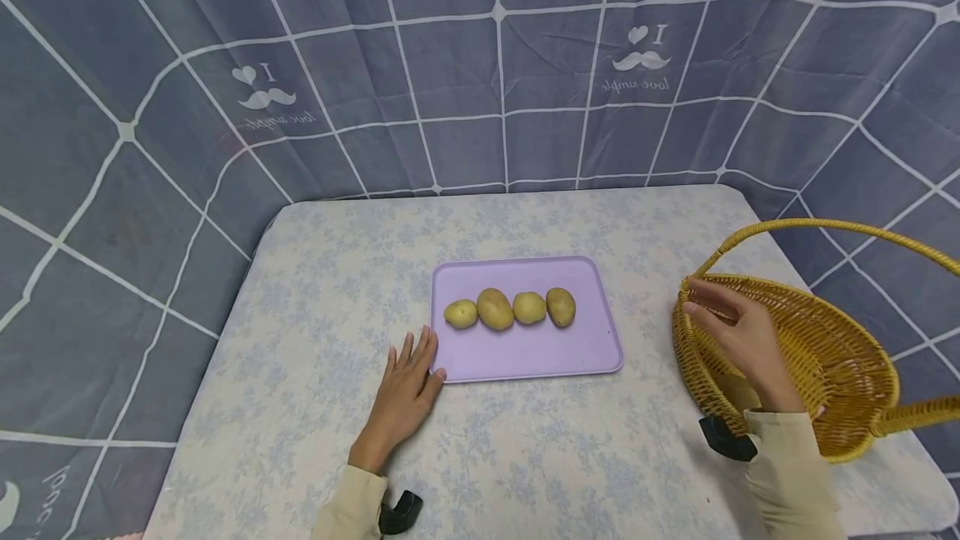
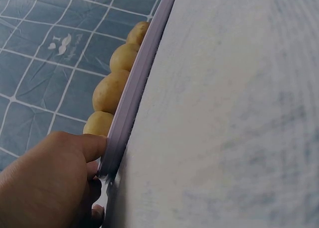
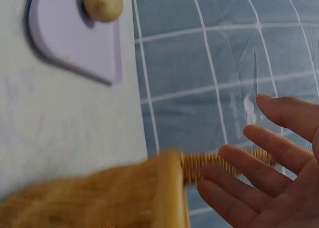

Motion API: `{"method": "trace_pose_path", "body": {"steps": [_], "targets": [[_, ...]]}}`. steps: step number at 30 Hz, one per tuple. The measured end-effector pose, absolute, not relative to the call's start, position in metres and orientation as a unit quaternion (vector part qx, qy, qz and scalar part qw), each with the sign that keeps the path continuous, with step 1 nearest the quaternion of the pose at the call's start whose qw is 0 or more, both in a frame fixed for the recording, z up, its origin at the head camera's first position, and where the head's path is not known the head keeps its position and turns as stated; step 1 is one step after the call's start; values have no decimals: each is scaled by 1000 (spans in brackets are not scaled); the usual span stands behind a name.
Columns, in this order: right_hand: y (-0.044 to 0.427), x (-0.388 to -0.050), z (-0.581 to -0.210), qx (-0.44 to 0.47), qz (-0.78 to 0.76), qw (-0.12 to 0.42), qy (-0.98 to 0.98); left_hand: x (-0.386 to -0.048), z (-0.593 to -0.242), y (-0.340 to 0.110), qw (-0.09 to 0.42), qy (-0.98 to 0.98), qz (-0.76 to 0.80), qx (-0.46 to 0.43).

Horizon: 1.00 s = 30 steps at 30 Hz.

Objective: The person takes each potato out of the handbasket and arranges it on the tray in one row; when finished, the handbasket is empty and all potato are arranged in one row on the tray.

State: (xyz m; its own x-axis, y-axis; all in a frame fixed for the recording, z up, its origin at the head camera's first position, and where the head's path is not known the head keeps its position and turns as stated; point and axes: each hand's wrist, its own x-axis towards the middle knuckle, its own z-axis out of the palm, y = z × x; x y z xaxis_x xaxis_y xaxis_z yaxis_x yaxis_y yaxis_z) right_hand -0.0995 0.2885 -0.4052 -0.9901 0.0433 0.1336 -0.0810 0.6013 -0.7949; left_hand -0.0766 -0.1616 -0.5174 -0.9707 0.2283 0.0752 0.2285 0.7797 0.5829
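A row of several potatoes (image 1: 495,310) lies on a lilac tray (image 1: 525,361) in the middle of the table. My left hand (image 1: 405,390) rests by the tray's near left corner, fingers extended along the left edge. In the left wrist view its thumb (image 2: 93,147) touches the rim. Over the left side of a yellow wicker basket (image 1: 847,357) is my right hand (image 1: 750,344), empty, its fingers loosely spread in the right wrist view. Partly covered by the right wrist, a potato (image 1: 738,391) sits inside the basket.
The basket's tall arched handle (image 1: 825,225) rises on the right. A pale floral cloth (image 1: 337,273) covers the table. Behind and at the sides hangs a blue-grey curtain (image 1: 450,65) with white grid lines.
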Motion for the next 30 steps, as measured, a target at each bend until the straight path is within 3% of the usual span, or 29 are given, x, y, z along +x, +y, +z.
{"method": "trace_pose_path", "body": {"steps": [6, 17, 30], "targets": [[314, -86, -411, -12, 441, 69, -895, -77, -517, -162, 1, -942, -311, -122], [340, -65, -429, -52, 419, 22, -906, -77, -518, -162, 1, -943, -308, -123], [348, -61, -438, -49, 416, -82, -905, -77, -518, -162, 4, -943, -309, -122]]}}
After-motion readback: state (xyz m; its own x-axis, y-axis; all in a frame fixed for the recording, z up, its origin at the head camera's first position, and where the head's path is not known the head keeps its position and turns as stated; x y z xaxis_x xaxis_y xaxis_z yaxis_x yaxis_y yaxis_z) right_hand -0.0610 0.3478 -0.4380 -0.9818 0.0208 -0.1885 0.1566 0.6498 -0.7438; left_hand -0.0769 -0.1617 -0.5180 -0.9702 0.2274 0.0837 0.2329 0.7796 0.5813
